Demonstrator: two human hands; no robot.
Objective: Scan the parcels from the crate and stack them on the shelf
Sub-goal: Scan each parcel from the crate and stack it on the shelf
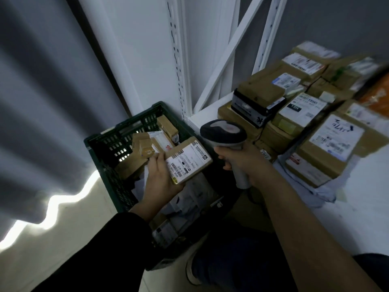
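Note:
My left hand (161, 179) grips a small brown parcel (190, 160) with a white barcode label facing up, held above the dark green crate (109, 144). My right hand (246, 163) grips the handle of a grey barcode scanner (223, 132), whose head sits just right of the parcel. More brown boxes and pale bags lie inside the crate (151, 144). On the white shelf (362, 218) to the right, several labelled cardboard parcels (328, 144) are stacked in layers.
White slotted shelf uprights (179, 60) and a diagonal brace (229, 53) rise behind the crate. A grey curtain (42, 102) hangs at the left, with light on the floor beneath it. My knee and shoe (210, 270) are below the crate. An orange item (376, 89) lies at the far right.

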